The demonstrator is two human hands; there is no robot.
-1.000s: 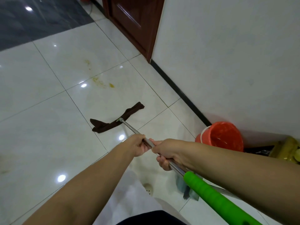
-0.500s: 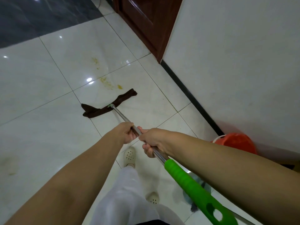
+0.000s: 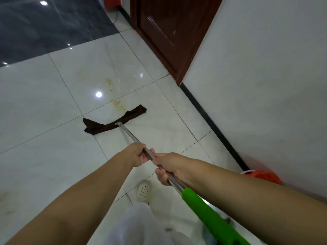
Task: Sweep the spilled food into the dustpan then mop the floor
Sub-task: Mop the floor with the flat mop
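On the steel mop pole [image 3: 134, 137], left hand [image 3: 137, 153] and right hand [image 3: 167, 165] both wrap tight, left one nearer the mop head, right one just above the green grip sleeve [image 3: 208, 215]. Versus the earlier frame: brown mop cloth [image 3: 113, 122] has moved forward and now lies just short of the yellow food stains [image 3: 117, 103] on the white floor tiles [image 3: 44, 106]. Cloth flat, dark, slightly bunched at its left end. Orange bucket [image 3: 263, 176] stands against the wall, right of the pole.
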